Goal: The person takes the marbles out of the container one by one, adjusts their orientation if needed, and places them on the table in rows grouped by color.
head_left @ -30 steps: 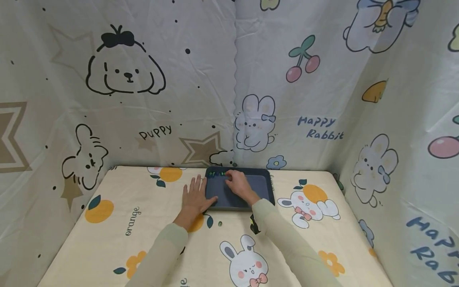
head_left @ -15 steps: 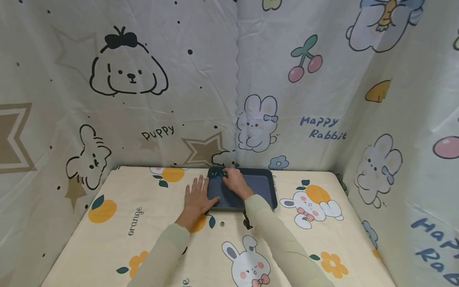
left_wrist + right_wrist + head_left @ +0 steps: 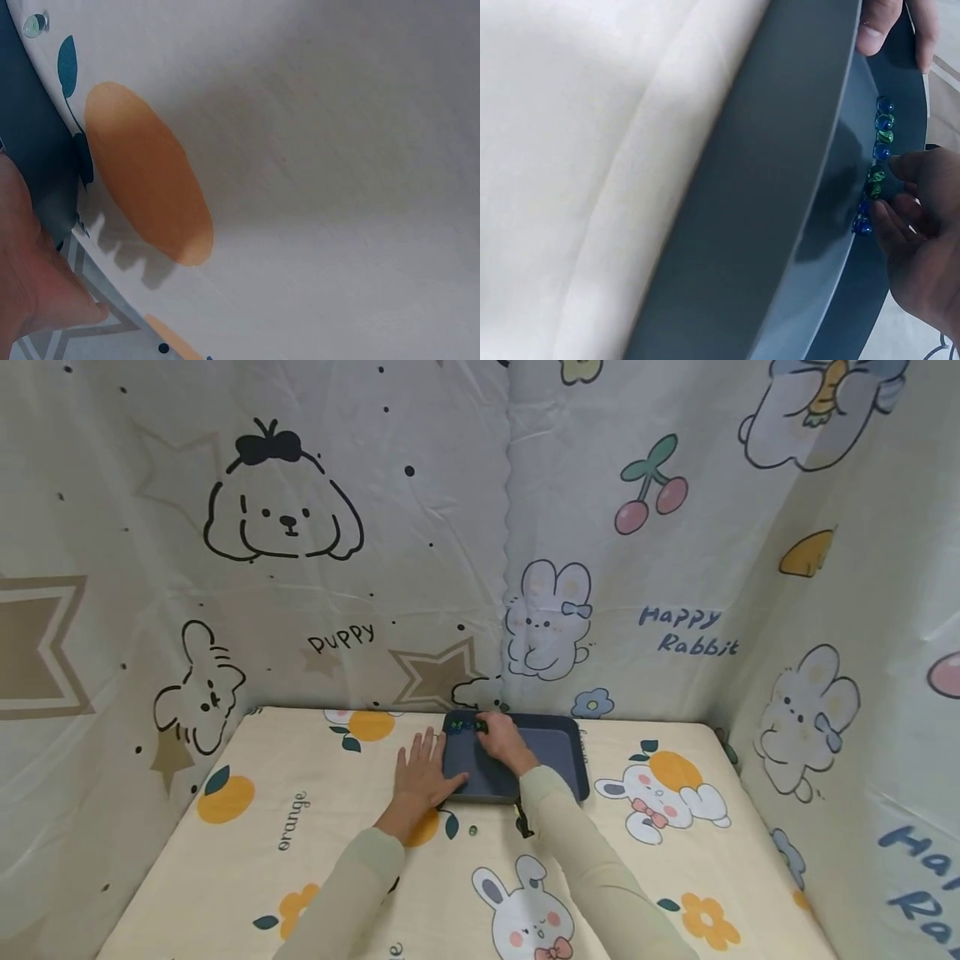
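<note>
A dark grey rectangular tray point(image 3: 551, 753) lies at the back of the table. A row of blue and green glass marbles point(image 3: 459, 727) runs along the inside of its far side, toward the left. My right hand point(image 3: 504, 745) reaches into the tray, and its thumb and curled fingers point(image 3: 883, 225) bracket green marbles point(image 3: 875, 182) in that row. Other blue marbles point(image 3: 885, 106) sit beside the fingertips. My left hand point(image 3: 423, 774) lies spread at the tray's left edge, the thumb over the rim. In the left wrist view only part of this hand point(image 3: 34, 270) shows.
One loose marble point(image 3: 472, 831) lies on the patterned tablecloth point(image 3: 247, 868) in front of the tray. A printed curtain point(image 3: 420, 527) hangs close behind the tray and along both sides. A small black item point(image 3: 522, 821) shows beneath the right wrist.
My right hand has shifted slightly left along the marble row. The left hand stays at the tray's edge. The head view has turned a little left.
</note>
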`<state>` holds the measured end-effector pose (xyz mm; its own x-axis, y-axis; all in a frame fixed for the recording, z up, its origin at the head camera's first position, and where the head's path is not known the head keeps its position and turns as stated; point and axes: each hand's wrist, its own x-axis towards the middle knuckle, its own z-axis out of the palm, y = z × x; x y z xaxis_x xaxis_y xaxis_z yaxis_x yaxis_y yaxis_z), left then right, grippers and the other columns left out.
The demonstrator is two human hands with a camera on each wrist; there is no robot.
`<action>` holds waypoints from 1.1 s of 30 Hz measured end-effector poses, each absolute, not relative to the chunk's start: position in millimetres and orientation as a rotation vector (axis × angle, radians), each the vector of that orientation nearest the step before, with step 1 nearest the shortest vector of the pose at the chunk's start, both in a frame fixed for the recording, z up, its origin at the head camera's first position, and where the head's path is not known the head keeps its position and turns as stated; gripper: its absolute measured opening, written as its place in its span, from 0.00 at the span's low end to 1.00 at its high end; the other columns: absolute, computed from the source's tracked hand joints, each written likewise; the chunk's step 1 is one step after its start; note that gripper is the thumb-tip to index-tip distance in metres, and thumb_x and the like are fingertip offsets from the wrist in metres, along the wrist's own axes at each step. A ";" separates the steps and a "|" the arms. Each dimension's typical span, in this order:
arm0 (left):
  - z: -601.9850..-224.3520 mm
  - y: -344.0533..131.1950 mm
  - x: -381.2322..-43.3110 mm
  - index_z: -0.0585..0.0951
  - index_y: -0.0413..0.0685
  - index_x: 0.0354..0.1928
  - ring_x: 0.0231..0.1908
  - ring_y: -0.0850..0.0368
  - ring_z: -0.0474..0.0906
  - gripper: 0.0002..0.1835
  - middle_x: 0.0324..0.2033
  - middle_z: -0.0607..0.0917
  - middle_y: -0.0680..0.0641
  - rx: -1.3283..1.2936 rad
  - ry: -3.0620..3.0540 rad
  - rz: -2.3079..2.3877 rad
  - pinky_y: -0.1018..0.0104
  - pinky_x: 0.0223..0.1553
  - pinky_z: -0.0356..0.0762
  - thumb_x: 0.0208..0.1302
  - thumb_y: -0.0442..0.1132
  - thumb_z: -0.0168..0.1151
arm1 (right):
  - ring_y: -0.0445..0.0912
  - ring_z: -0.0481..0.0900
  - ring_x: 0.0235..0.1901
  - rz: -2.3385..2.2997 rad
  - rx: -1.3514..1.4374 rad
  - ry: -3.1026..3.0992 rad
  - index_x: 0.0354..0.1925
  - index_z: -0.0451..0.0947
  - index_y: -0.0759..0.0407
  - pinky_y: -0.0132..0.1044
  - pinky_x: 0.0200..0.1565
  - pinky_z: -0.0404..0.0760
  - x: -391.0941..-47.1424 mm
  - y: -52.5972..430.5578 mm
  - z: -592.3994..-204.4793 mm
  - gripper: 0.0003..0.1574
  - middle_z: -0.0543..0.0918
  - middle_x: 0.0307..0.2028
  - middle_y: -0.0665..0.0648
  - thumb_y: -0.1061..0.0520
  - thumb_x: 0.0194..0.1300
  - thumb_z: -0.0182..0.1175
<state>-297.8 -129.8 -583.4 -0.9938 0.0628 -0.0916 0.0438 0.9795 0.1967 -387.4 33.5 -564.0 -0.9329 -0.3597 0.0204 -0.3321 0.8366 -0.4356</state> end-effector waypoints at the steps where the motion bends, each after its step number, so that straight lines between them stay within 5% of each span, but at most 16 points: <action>1: -582.5 -129.2 -297.6 0.50 0.47 0.79 0.76 0.41 0.40 0.52 0.78 0.45 0.41 0.081 3.027 0.297 0.39 0.72 0.40 0.65 0.71 0.52 | 0.58 0.73 0.62 -0.688 -0.549 2.947 0.63 0.76 0.63 0.51 0.62 0.72 -387.5 33.7 -564.0 0.24 0.77 0.60 0.65 0.60 0.71 0.61; 22: -577.9 -124.8 -296.5 0.50 0.47 0.80 0.76 0.43 0.41 0.52 0.78 0.46 0.42 0.053 3.025 0.288 0.40 0.72 0.41 0.65 0.71 0.53 | 0.57 0.76 0.58 -0.678 -0.518 2.954 0.60 0.78 0.64 0.50 0.58 0.76 -391.4 38.2 -577.8 0.20 0.79 0.57 0.64 0.63 0.71 0.59; 33: -581.5 -126.6 -298.0 0.49 0.48 0.80 0.76 0.43 0.41 0.53 0.78 0.45 0.42 0.044 3.008 0.295 0.40 0.72 0.40 0.64 0.72 0.52 | 0.53 0.83 0.42 -0.655 -0.586 3.018 0.42 0.86 0.61 0.48 0.45 0.82 -382.6 41.8 -580.6 0.06 0.85 0.41 0.59 0.62 0.68 0.64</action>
